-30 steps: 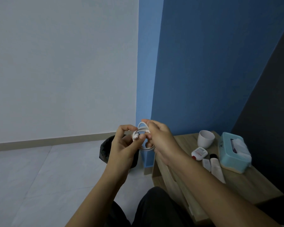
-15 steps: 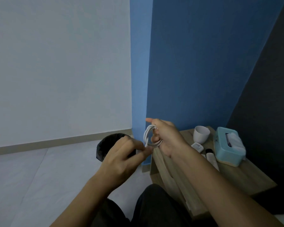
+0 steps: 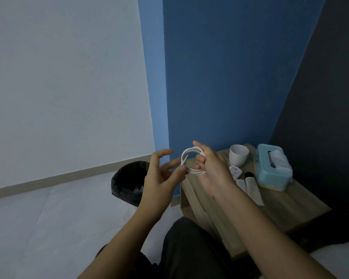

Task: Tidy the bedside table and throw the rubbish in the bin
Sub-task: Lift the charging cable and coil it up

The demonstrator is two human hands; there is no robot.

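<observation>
Nearby, cup (image 3: 238,156), tissue box (image 3: 270,174) on table (image 3: 290,200).

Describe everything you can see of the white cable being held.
The white cable is a thin, smooth, plastic-looking cord wound into a small round coil of several loops, held roughly on edge in the air. The right hand grips its right side, with fingers curled through the loop. The left hand is spread beside it, one fingertip at the coil's lower left; whether it touches is unclear. In the picture the coil sits in front of the bedside table, at its left corner.
</observation>
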